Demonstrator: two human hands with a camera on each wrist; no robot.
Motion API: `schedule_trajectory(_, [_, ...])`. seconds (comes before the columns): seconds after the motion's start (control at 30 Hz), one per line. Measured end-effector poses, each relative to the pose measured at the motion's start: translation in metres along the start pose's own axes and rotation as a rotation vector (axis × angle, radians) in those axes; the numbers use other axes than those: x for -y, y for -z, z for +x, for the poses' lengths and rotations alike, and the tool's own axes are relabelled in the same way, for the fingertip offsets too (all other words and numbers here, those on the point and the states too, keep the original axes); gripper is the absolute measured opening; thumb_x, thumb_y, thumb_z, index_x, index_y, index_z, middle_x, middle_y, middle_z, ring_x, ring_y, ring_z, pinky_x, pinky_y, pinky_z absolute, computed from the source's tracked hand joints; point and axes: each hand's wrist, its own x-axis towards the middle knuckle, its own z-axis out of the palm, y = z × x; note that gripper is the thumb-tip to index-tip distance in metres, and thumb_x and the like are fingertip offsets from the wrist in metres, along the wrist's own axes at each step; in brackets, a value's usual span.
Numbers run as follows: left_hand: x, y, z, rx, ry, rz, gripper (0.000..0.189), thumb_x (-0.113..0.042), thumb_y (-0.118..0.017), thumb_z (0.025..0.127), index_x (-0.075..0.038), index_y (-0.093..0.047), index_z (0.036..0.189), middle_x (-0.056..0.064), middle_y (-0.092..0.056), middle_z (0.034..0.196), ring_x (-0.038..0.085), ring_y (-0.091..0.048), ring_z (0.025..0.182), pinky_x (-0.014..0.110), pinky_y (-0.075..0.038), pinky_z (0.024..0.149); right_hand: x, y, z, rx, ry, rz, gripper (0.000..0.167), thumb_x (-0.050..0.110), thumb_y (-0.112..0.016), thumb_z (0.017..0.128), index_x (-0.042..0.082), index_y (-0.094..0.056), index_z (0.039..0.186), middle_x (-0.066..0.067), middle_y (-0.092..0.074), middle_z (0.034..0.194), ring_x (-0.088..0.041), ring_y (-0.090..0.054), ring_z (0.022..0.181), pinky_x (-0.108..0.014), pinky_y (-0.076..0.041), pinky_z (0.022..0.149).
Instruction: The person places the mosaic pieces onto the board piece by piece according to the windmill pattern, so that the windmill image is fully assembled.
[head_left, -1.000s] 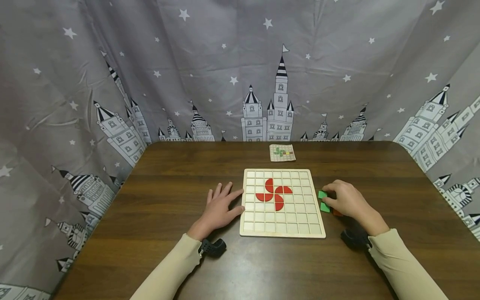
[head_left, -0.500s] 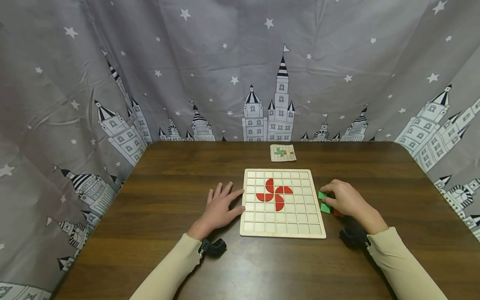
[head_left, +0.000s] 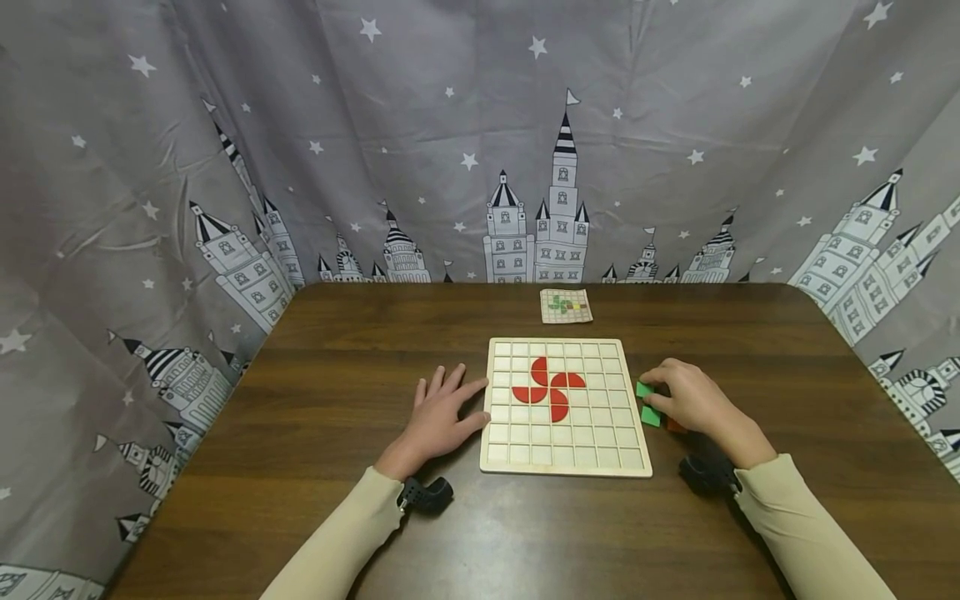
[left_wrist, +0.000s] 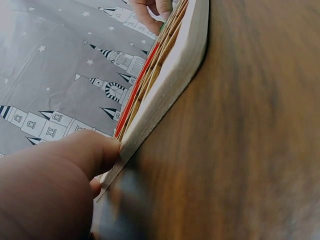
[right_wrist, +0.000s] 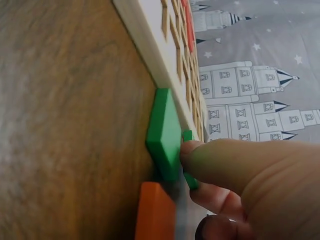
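A light wooden grid board [head_left: 596,458] lies in the middle of the table, with several red rounded pieces [head_left: 558,406] forming a pinwheel in its cells. My left hand [head_left: 437,422] rests on the table with spread fingers, its thumb and forefinger touching the board's left edge. Beyond the right edge, my right hand [head_left: 693,400] has thumb and forefinger around a small green tile [right_wrist: 189,181], pinching it low over the table. Just nearer lies another green tile [right_wrist: 164,135], close against the board. An orange tile [right_wrist: 155,215] sits beside it, partly covered by my right hand in the head view.
A small printed card [head_left: 566,307] with a coloured grid pattern lies behind the board. Dark brown wooden tabletop [head_left: 360,333] surrounds everything. A grey curtain [head_left: 420,125] with castles and stars hangs along the table's far edge and left side.
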Motion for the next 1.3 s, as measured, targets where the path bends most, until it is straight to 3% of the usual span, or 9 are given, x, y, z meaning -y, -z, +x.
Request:
schedule_trajectory(0.6, [0.001,-0.003,-0.001,-0.004,-0.005,-0.006,0.058,-0.042,-0.062,0.097,-0.025,-0.053,0.151,0.019,-0.029,0.167,0.048,-0.012,0.157,0.072,-0.005,0.121,0.036,-0.006,0.013,-0.023,0.106,0.047,0.023,0.011,-0.077,0.088,0.003,-0.078,0.110,-0.009,-0.069,0.099,-0.017,-0.060,0.081,-0.033,-0.049,0.068])
schedule_trajectory(0.9, [0.004,-0.004,-0.001,-0.025,-0.022,-0.011,0.058,-0.041,-0.062,0.096,-0.022,-0.053,0.151,0.021,-0.030,0.166,0.051,-0.014,0.156,0.073,-0.005,0.120,0.058,-0.018,0.025,-0.006,0.170,0.018,0.021,0.011,-0.077,0.087,0.005,-0.079,0.106,-0.008,-0.071,0.099,-0.017,-0.063,0.083,-0.034,-0.054,0.070])
schedule_trajectory(1.3, [0.002,-0.001,-0.001,-0.003,-0.010,-0.007,0.057,-0.042,-0.062,0.098,-0.025,-0.053,0.151,0.018,-0.029,0.167,0.048,-0.013,0.157,0.072,-0.005,0.121,0.069,-0.029,0.032,0.007,0.181,-0.001,0.020,0.012,-0.077,0.087,0.007,-0.079,0.106,-0.005,-0.070,0.097,-0.013,-0.061,0.078,-0.030,-0.052,0.066])
